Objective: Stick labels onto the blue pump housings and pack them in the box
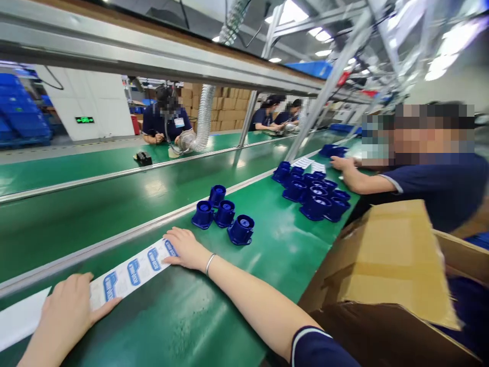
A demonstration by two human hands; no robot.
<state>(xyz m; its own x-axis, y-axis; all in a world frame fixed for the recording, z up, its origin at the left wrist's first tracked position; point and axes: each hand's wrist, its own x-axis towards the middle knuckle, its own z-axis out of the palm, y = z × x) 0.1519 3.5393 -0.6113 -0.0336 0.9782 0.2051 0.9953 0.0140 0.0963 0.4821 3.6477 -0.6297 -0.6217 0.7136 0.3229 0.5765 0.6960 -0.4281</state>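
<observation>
"How is the scene lit?"
"Brightly, by ceiling lights [456, 41] far beyond and above the right hand [187, 248]; pale glare is cast on the green worktop [282, 232] to its right."
"Any shadow?"
"The carton [397, 260], farther right of that hand, is left dark on its near side."
"And sharpness?"
"The print beside the hand is rendered fairly clearly; the outer edges are stretched, and co-workers' heads [433, 132] are pixelated."
</observation>
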